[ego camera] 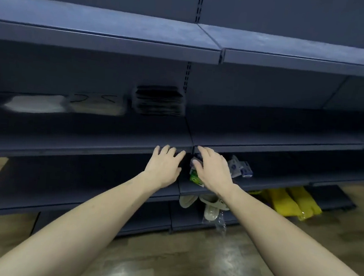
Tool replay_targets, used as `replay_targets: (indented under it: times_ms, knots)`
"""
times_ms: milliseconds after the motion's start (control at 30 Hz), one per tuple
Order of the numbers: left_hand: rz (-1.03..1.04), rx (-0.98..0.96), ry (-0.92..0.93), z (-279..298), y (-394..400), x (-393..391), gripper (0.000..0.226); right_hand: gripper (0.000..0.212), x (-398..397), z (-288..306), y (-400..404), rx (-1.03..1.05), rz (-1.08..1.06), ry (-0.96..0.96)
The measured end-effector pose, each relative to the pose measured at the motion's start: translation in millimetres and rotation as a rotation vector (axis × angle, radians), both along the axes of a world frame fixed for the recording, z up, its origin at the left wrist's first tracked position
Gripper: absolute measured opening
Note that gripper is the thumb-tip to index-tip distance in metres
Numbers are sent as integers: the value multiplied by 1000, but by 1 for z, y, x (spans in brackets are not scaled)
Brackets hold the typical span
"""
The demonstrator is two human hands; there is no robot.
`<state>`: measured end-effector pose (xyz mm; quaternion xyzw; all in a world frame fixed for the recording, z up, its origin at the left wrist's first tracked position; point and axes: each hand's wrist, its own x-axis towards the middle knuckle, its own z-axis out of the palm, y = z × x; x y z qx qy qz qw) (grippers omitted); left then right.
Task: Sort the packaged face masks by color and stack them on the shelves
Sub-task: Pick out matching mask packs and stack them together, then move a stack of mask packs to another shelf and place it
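Far off to the left of my hands and one level up, a white mask pack (35,102) lies flat on the middle shelf (84,133). Just right of it sits a beige pack (98,105) with dark ear loops showing, and right of that a tall stack of black packs (159,100) stands against the back panel, above and a little left of my left hand.

My left hand (165,166) reaches forward with its fingers straight and spread, holding nothing; the fingertips lie at the front edge of the middle shelf, over the lower shelf (62,184).

Just beside it, my right hand (212,170) also reaches in, fingers loosely extended over a small heap of packaged masks (196,176) on the lower shelf (a green pack shows under my palm, a greyish one near my fingertips). Whether my fingers actually pinch any pack I cannot tell.

Right of that hand lie more packs in clear wrap with blue print (241,168), on the same shelf.

Below my right wrist are pale sandals (211,207), and further right, yellow bags (292,202) on the bottom level.
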<state>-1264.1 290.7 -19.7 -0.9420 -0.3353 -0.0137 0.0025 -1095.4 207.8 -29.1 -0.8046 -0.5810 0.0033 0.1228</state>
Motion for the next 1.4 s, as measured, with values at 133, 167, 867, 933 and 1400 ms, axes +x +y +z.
replay_targets:
  times_ms: [133,167,867,933,1400]
  knots:
    - [-77,0,31,3,-37,36,61,56,29,0,-50,-4,-80,15]
    - [-96,2,40,4,-46,48,61,56,39,0,-63,-2,-99,20]
    - [-435,-27,1,-18,-327,411,66,57,336,-28,-391,-43,-540,55]
    - [-464,-32,13,-24,-340,443,66,57,362,-33,-405,-48,-570,72]
    - [-693,-49,50,-30,-400,749,68,56,604,-32,-498,-134,-828,82]
